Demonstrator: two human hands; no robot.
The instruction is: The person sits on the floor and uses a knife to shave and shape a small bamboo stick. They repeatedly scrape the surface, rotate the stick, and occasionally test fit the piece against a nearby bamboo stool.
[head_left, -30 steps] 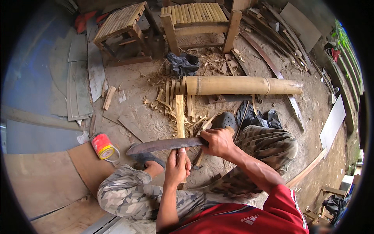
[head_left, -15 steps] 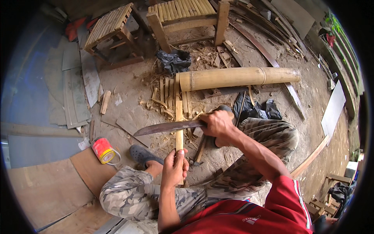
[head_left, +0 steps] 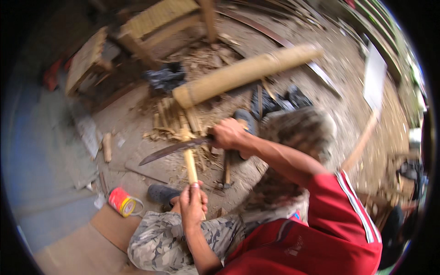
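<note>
My left hand (head_left: 193,200) is closed round the near end of a narrow bamboo strip (head_left: 190,168), which slants up and away from me. A machete (head_left: 170,150) with a long dark blade is gripped by its handle in my right hand (head_left: 229,134). Its blade lies across the far part of the strip, with the tip to the left. Beyond the blade, several cut bamboo slats (head_left: 166,115) lie among pale shavings. One end of a thick bamboo pole (head_left: 250,73) rests near those slats. Motion blurs the picture somewhat.
Black plastic bags (head_left: 166,77) lie by the pole, near two bamboo-topped stools (head_left: 160,18). A hammer (head_left: 227,170) is on the ground beside my right leg. To the left stand a red and yellow can (head_left: 122,201) and flat sheets. Planks (head_left: 256,27) run along the far right.
The whole view has swung, so the pole and stools appear tilted and shifted left. Both hands keep their holds, and the machete blade still crosses the strip, now slanting more.
</note>
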